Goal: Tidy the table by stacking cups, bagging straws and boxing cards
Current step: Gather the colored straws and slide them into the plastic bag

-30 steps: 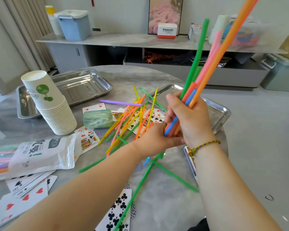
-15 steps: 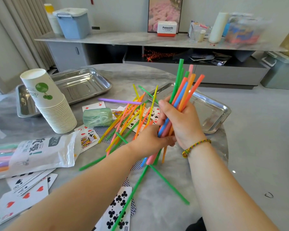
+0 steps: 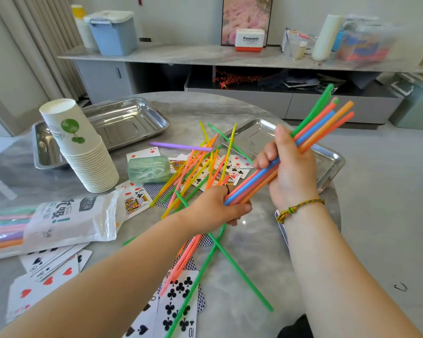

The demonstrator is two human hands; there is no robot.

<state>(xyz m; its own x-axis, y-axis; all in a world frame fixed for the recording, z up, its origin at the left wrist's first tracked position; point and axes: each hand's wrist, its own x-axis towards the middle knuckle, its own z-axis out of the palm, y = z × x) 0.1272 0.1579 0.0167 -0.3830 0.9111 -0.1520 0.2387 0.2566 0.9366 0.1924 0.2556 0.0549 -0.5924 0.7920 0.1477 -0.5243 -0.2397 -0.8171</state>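
Head view: a bundle of coloured plastic straws (image 3: 315, 126) slants along the 8-to-2 o'clock line, free tips toward 2, above the grey marble table (image 3: 259, 235). The left hand (image 3: 213, 208) grips its lower end and the right hand (image 3: 291, 167) wraps its middle.

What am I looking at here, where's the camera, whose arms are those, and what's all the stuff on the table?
There is no machine here. A person works with bare hands, and the single picture comes from a camera worn on the head, looking forward and down. The two arms reaching in from below are therefore the wearer's own.

The left hand grips the lower end of a bundle of straws. The right hand is curled round its middle.

On the grey table lie loose straws and scattered playing cards. There is also a stack of paper cups, a straw bag with some straws inside, a small green container, a far metal tray and a near metal tray.
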